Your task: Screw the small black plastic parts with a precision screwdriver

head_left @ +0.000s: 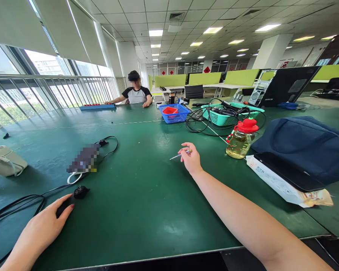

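My right hand (192,161) pinches a small screwdriver (176,156) between thumb and fingers above the middle of the green table (132,214), its thin shaft pointing left. My left hand (42,226) is open, thumb spread from the fingers, at the table's near left; a fingertip sits right by a small black object (81,192), though I cannot tell whether they touch. Beyond that lies a blurred dark device (84,159) with a cable. The red-capped bottle (239,142) stands to the right of my right hand.
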Tool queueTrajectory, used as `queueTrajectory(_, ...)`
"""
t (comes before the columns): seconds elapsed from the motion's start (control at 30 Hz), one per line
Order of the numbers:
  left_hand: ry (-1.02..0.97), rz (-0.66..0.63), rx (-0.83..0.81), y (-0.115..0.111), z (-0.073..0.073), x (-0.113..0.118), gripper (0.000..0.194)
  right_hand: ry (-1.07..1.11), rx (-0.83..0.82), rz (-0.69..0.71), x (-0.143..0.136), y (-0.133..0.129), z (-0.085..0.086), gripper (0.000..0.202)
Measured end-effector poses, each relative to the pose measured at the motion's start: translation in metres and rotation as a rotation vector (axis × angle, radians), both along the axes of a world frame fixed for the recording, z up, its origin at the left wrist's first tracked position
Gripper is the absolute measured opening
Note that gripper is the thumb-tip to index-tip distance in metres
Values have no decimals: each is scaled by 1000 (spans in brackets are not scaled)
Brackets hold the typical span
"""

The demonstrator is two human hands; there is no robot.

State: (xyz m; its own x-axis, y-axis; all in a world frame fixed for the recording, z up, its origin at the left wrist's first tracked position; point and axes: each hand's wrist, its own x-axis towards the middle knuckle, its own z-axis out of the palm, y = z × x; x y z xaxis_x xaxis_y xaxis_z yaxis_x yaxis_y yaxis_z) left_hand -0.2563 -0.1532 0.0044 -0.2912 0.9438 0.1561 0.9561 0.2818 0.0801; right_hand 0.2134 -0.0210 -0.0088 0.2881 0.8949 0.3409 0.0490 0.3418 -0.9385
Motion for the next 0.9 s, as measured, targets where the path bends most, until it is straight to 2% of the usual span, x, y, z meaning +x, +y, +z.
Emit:
queueTrajectory(0.07,3,4,-5,-3,-9,-13,59,0,0,3,0,-1,1,26)
queueTrajectory(0.13,28,-19,72,-5,-17,-26,58,4,0,4,0,-1,1,26)
queueTrajectory(0.2,25,19,79,-6,-23,-36,56,8,-2,5,0,-1,1,27)
queueTrajectory(0.3,0,44,52,-5,-20,-39,54,13,-4,0,0,-1,1,28)
queueTrajectory(0.37,-1,14,128,-2,-9,-31,52,13,-1,1,0,-1,1,27)
queueTrajectory(0.47,10,-23,276,2,15,-4,52,4,6,5,0,-2,1,27)
queueTrajectory(0.57,-26,-187,329,10,30,26,53,-2,9,0,-1,-2,1,27)
queueTrajectory(0.67,-27,-294,237,20,29,41,56,-7,12,-6,-1,-3,2,27)
queueTrajectory(0.77,-3,-273,163,30,17,40,58,-4,4,-4,-1,-3,2,27)
queueTrajectory(0.9,27,-264,167,35,6,35,57,-6,5,-2,-1,-3,2,27)
